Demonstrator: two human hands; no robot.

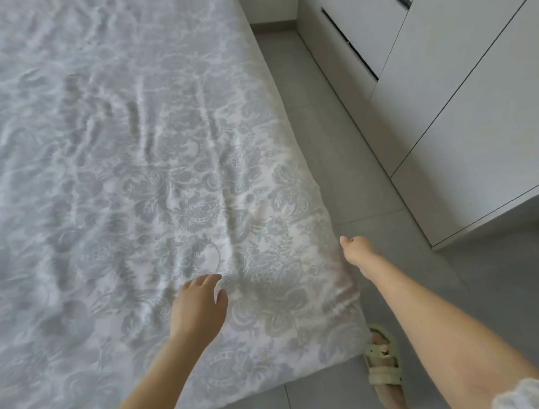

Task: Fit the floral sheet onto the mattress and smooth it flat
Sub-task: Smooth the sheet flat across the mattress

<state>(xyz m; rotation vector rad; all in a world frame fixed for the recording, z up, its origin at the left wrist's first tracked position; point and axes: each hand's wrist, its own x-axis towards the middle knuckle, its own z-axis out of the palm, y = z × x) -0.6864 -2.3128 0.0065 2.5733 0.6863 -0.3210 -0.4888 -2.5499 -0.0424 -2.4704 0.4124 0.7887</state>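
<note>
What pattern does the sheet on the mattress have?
The sheet has a grey floral print on white; the head view shows it.

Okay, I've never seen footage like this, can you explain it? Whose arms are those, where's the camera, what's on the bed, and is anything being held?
There is no machine here. A person wears one wide-angle camera on their head, and it looks forward and down, so the two arms coming in from the bottom are their own.

The floral sheet is spread over the mattress, which is hidden under it, and the sheet is full of wrinkles. The left hand rests on the sheet near the corner with relaxed fingers and grips nothing. The right hand is curled at the bed's side edge, and the picture does not show whether it pinches the cloth.

Beside the bed are a grey tiled floor, white cabinets and the person's foot in a pale sandal.
</note>
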